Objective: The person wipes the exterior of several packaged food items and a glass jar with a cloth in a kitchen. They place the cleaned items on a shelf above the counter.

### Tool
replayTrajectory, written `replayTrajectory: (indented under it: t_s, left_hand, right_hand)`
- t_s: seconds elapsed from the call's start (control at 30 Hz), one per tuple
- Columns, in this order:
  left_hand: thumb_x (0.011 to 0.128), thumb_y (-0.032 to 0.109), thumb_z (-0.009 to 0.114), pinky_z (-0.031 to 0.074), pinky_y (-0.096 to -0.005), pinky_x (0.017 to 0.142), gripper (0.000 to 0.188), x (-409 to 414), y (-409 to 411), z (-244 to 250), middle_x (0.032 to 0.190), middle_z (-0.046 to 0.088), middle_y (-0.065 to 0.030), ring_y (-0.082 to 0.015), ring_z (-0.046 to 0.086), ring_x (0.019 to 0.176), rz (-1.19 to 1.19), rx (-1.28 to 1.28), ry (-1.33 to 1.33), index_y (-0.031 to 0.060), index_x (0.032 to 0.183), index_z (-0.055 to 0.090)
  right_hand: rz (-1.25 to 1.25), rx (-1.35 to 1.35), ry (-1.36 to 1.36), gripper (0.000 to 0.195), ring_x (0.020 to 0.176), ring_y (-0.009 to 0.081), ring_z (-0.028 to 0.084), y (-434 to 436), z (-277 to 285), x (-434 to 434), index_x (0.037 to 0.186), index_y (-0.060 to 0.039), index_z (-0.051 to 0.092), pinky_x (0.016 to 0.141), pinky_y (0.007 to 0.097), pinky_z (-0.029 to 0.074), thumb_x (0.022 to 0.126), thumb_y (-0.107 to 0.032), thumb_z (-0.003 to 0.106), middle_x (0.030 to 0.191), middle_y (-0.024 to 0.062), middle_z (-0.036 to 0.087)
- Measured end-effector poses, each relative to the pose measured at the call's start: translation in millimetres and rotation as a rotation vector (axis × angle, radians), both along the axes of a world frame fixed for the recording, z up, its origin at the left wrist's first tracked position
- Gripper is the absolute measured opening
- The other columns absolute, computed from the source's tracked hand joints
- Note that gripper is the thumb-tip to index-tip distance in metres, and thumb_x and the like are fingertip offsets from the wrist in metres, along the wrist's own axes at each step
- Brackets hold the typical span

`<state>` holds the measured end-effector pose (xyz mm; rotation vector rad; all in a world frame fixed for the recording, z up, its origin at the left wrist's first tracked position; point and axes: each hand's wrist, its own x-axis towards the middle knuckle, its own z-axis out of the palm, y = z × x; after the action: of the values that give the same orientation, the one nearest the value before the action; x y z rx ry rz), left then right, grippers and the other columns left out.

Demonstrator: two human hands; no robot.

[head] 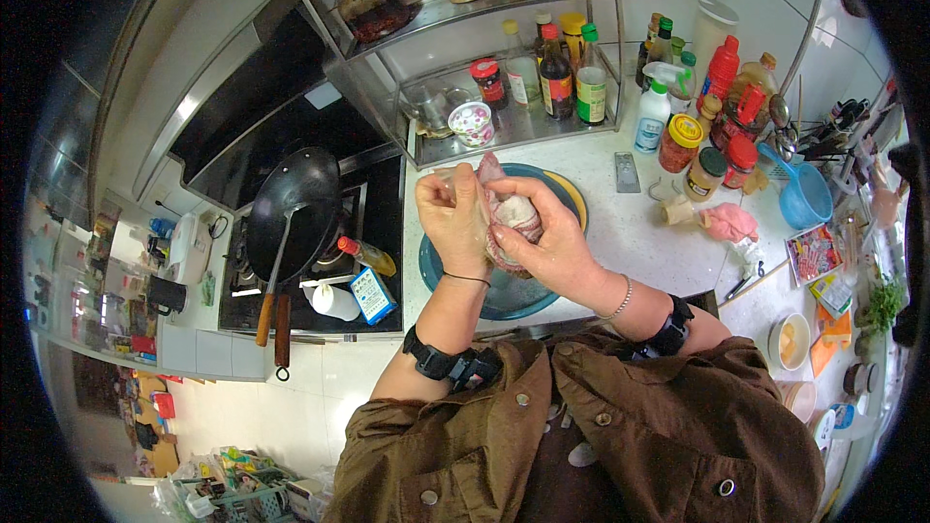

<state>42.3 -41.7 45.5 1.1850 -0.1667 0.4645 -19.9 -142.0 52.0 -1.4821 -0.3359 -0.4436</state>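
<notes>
Both my hands are raised over a blue plastic basin [519,299] that stands on the white counter. My left hand [459,221] grips one side of a wet, bunched cloth [517,212], whitish with reddish edges. My right hand [548,232] pinches the cloth's other side, thumb and fingers pressed around it. One cloth corner sticks up between the hands. Water shows at the bottom of the basin, and something yellow [574,192] lies along its upper right rim. The hands hide much of the basin's inside.
On my left a black wok [294,211] with a ladle rests on the gas stove, beside a sauce bottle [367,256] and a blue-white box [373,296]. A metal rack [501,142] with bottles stands behind the basin. Jars [681,143], a pink cloth [730,222] and a blue dipper [805,195] are at right.
</notes>
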Motion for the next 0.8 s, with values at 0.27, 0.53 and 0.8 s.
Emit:
replayTrajectory:
  t_s: [0.27, 0.53, 0.8]
  left_hand:
    - [0.094, 0.03, 0.051, 0.045, -0.0241, 0.076, 0.037, -14.9, 5.5, 18.3, 0.108, 0.057, -0.0103, -0.0119, 0.055, 0.089, -0.333, -0.178, 0.076, 0.001, 0.116, 0.046]
    - [0.096, 0.037, 0.042, 0.044, -0.034, 0.091, 0.05, -14.7, 15.6, 10.2, 0.123, 0.05, -0.0109, -0.0196, 0.052, 0.108, -0.585, 0.042, 0.156, 0.0001, 0.129, 0.042]
    - [0.099, 0.037, 0.029, 0.038, -0.0356, 0.101, 0.048, -6.5, 16.0, 19.5, 0.134, 0.043, -0.0091, -0.0207, 0.045, 0.12, -0.638, -0.11, 0.129, 0.0048, 0.132, 0.041]
  right_hand:
    - [-0.345, -0.031, -0.245, 0.035, 0.106, 0.0273, 0.052, 5.0, -6.9, 14.1, 0.106, -0.0013, 0.053, 0.092, 0.034, 0.041, 0.073, 0.0, 0.063, 0.111, 0.0137, 0.054]
    - [-0.201, 0.043, -0.199, 0.031, 0.101, 0.0216, 0.055, 4.7, -7.9, 15.3, 0.108, -0.0009, 0.055, 0.087, 0.0306, 0.044, 0.077, 0.002, 0.06, 0.11, 0.0121, 0.055]
    - [-0.304, 0.11, -0.225, 0.027, 0.097, 0.0208, 0.058, -6.8, -2.0, 20.4, 0.105, -0.0022, 0.054, 0.083, 0.0299, 0.047, 0.079, 0.003, 0.055, 0.1, 0.0116, 0.061]
